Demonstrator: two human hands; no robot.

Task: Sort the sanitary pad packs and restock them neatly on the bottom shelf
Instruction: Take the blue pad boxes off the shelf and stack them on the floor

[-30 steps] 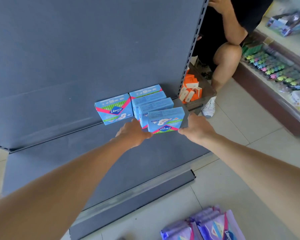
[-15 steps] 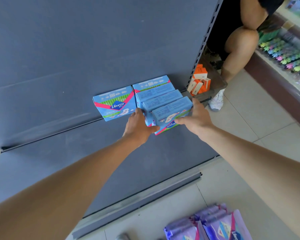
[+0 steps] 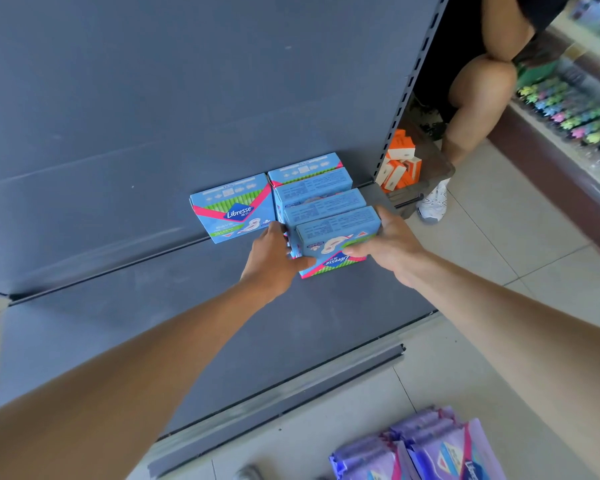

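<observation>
Gripping the front pack (image 3: 338, 230) at both ends, the two hands hold it on the bottom shelf (image 3: 153, 323), at the near end of a row of blue packs.

1. Left hand (image 3: 274, 258): fingers are curled round the left end of the pack, with the thumb across its lower front corner.
2. Right hand (image 3: 388, 244): the thumb lies across the front face and the fingers wrap the right end.
3. Front pack: the printed logo reads upside down. Its rear face touches the next pack (image 3: 323, 202) in the row.
4. Change: one second ago the pack sat slightly forward of the row, with its face square to the camera. Half a second ago it was already closed up against the row and skewed. It keeps that contact now, and both hands have kept their grip throughout.
5. Row: it runs back to the grey back panel (image 3: 153, 98). A single pack (image 3: 234, 207) stands just to the left, logo upright, unmoved across all three views.

Purple packs (image 3: 430, 448) lie on the tiled floor (image 3: 499, 271) near the shelf edge. Orange boxes (image 3: 400, 161) sit beyond the shelf upright, beside another person's leg (image 3: 475, 98).
</observation>
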